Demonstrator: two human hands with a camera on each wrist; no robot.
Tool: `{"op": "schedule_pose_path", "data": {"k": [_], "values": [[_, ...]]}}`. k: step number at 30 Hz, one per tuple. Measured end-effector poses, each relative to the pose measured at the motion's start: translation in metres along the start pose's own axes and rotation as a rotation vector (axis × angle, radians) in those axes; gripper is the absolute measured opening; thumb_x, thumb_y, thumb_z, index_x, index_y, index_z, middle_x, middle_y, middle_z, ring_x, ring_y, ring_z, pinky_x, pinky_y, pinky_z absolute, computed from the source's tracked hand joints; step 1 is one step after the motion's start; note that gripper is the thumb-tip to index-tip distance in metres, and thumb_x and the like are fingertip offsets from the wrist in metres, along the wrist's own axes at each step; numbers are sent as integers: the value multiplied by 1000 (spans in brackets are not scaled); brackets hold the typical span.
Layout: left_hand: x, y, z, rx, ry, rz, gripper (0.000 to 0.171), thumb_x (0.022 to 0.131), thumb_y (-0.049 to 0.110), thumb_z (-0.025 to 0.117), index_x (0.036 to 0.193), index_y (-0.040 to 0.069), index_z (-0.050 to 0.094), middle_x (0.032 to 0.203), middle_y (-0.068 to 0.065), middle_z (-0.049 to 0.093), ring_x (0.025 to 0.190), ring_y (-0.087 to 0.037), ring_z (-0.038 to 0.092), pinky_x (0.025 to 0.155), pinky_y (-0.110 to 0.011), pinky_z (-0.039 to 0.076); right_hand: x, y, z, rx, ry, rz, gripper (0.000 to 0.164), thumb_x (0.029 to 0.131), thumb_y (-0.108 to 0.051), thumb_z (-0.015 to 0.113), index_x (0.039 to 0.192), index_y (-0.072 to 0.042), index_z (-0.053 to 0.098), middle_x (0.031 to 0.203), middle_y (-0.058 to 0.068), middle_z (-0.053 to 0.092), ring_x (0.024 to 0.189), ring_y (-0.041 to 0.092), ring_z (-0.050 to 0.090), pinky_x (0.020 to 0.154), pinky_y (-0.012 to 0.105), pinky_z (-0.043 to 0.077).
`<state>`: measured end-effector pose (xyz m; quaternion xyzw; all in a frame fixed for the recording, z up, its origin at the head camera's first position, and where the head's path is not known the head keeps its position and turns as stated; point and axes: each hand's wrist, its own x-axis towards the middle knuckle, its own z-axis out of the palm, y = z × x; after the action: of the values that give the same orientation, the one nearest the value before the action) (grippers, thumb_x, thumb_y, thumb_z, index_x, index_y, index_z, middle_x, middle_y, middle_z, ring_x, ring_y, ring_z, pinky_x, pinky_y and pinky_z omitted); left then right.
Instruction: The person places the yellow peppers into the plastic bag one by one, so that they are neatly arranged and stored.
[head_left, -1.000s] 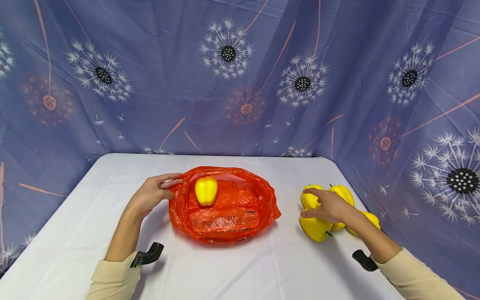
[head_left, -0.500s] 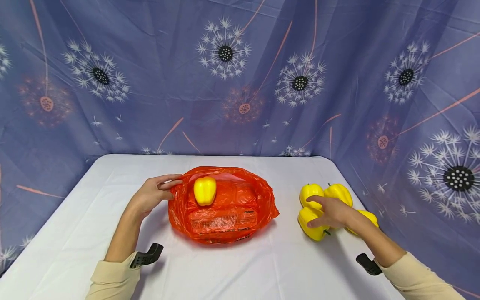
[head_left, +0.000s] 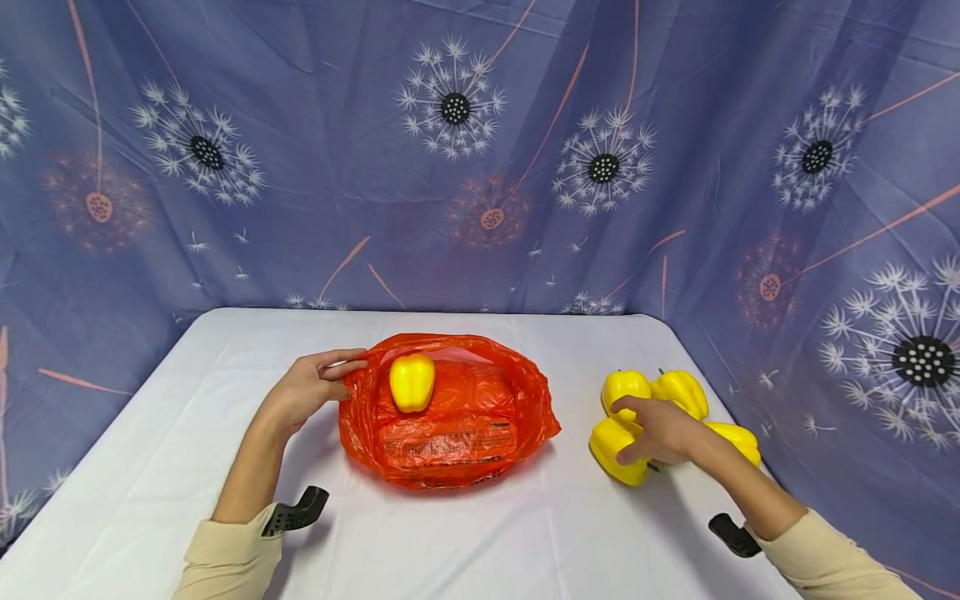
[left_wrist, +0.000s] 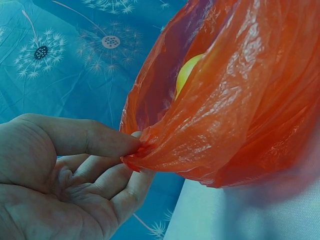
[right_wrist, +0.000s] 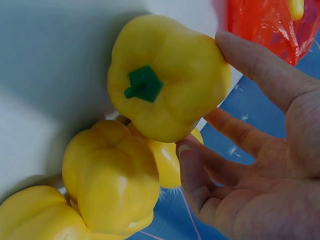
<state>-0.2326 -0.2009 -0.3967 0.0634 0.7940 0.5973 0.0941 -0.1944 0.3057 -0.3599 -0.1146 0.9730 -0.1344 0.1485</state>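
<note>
Item 1. Near pepper, yellow, green stem. Location: near left of a cluster at the right of the white-covered tabletop. Held between the thumb and fingers of my right hand, at the fingertips; whether it is lifted clear, I cannot tell. Handling, by my judgement: light, firm-walled, probably artificial, slightly slippery on its smooth skin, hard to bruise. Best hold: across the widest lobes, thumb opposite fingers, leaving the short stem alone, as it may twist loose.

Item 2. Other peppers: at least 3 more beyond and to the right, namely a far left pepper, a far right pepper and a right-hand pepper. Probably the same weight and feel.

Item 3. Red bag, thin, crinkled plastic, left of the cluster, mouth spread wide. Its left rim is pinched between thumb and fingers of my left hand. Handling, I expect: nearly weightless, limp, prone to tear or fold inward; best taken by a gathered bit of rim.

Item 4. Bagged pepper, 1 piece, inside the bag at far left, touched by neither hand.
</note>
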Motion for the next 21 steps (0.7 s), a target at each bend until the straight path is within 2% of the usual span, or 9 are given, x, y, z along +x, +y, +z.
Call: {"op": "schedule_pose_path", "data": {"k": [9, 21], "values": [[1, 0, 0, -1, -1, -7, 71, 80, -12, 56, 150, 0, 47, 143, -23, 57, 141, -33, 46, 79, -21, 52, 8, -13, 7, 67, 26, 39, 67, 66, -18, 89, 125, 0, 63, 116, 19, 67, 107, 36, 60, 94, 55, 49], [1, -1, 0, -6, 3, -13, 71, 80, -11, 57, 149, 1, 48, 143, -22, 58, 142, -34, 45, 80, -21, 52, 16, -32, 11, 44, 29, -19, 69, 62, -8, 90, 125, 1, 63, 117, 14, 65, 109, 36, 54, 97, 54, 46]]}}
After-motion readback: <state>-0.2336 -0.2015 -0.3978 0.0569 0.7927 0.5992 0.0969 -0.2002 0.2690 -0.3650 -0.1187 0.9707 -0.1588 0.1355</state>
